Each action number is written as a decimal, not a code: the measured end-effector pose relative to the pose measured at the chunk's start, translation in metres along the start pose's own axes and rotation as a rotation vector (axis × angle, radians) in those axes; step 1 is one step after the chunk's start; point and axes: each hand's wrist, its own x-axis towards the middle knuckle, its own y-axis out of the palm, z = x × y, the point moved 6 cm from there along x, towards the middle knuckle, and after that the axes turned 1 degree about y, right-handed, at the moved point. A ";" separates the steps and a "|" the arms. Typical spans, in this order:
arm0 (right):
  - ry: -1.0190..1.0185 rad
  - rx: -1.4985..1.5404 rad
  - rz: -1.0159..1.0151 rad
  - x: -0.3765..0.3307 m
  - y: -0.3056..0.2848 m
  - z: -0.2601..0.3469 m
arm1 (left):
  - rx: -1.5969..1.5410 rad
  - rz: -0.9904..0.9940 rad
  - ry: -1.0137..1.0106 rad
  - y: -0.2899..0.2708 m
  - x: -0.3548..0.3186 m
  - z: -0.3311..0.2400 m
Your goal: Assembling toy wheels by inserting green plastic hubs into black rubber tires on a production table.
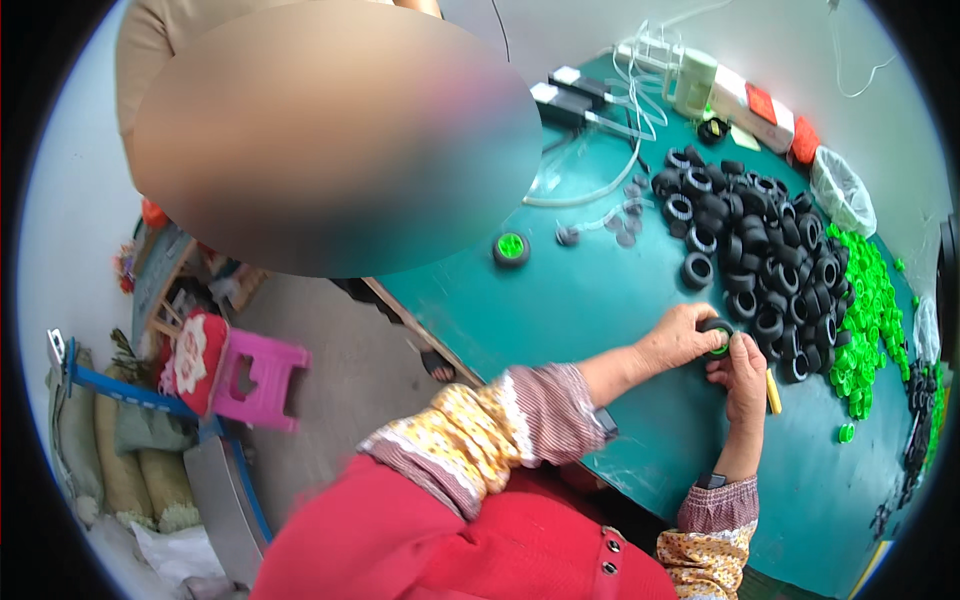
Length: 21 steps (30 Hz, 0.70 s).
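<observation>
Over the green table, my left hand (678, 338) is closed around a small black toy tyre (712, 325). A bright green wheel hub (721, 345) shows inside it. My right hand (742, 376) pinches the near right side of the same tyre with thumb and fingers, partly covering it. Right beside that hand is a slim yellow stick or handle (773, 392); whether the hand touches it I cannot tell. Just beyond my hands lies a large heap of black tyres (765, 240). To its right spreads a pile of green hubs (868, 320), with one loose hub (847, 433) nearer me.
A finished-looking wheel (511, 249) lies on the table (590, 290) left of small grey discs (630, 220). Black boxes with pale tubing (575, 100) stand at the back. Another person, largely blurred, is at the far left. A pink stool (262, 375) stands on the floor.
</observation>
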 end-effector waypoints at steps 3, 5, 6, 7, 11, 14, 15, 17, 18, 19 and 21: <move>0.087 0.007 -0.091 0.004 -0.004 -0.002 | 0.112 -0.099 0.122 0.005 -0.001 -0.006; 0.018 -0.060 -0.105 0.005 0.001 0.004 | 0.085 -0.095 0.163 0.006 0.000 0.008; -0.003 -0.047 -0.073 0.003 -0.002 -0.001 | 0.020 -0.045 0.073 0.010 -0.003 0.008; -0.018 -0.039 -0.044 0.001 -0.005 -0.005 | -0.051 0.006 -0.023 0.015 -0.007 0.009; -0.032 -0.038 -0.060 -0.006 -0.007 -0.017 | -0.176 0.073 -0.117 0.016 -0.022 0.013; -0.075 -0.088 -0.055 -0.013 0.011 0.003 | -0.104 0.136 -0.200 0.003 -0.026 0.006; -0.081 -0.125 -0.060 -0.011 0.015 0.006 | -0.092 0.200 -0.256 -0.001 -0.022 0.008; -0.171 -0.306 -0.049 -0.011 0.021 0.019 | -0.069 0.246 -0.320 -0.007 -0.014 0.005; -0.213 -0.342 -0.065 -0.009 0.019 0.019 | -0.082 0.299 -0.358 -0.006 -0.011 0.005; -0.249 -0.384 -0.091 -0.008 0.014 0.017 | -0.117 0.360 -0.360 -0.002 -0.005 0.011; -0.119 -0.228 -0.092 -0.004 0.015 0.015 | -0.181 0.362 -0.327 -0.005 0.000 0.010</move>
